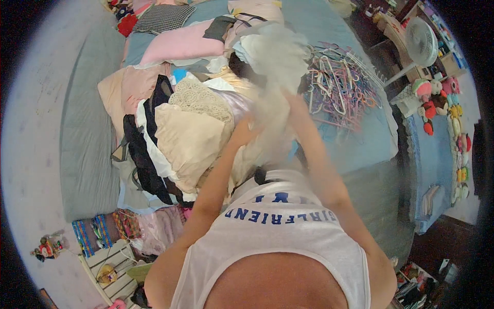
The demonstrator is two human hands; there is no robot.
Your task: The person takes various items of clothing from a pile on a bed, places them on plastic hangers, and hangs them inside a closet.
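A whitish, thin piece of cloth (278, 67) is smeared by motion above the bed, in front of me; its exact kind does not show. Both of my hands grip it at its lower part: my left hand (246, 130) on the left edge, my right hand (294, 105) on the right. Blur hides the separate fingers. Left of the cloth lies a heap of clothes, with a cream garment (188, 136) and a crocheted lace piece (200, 98) on top. Black garments (136, 154) stick out along the heap's left side. To the right, many tangled plastic hangers (339, 87) are piled.
The bed has a blue sheet (355, 147). Toward its far end lie a pink pillow (180, 42) and a checked cushion (164, 18). A white fan (421, 42) stands beyond the right edge, near plush toys (428, 98). A white slatted piece (110, 270) is at lower left.
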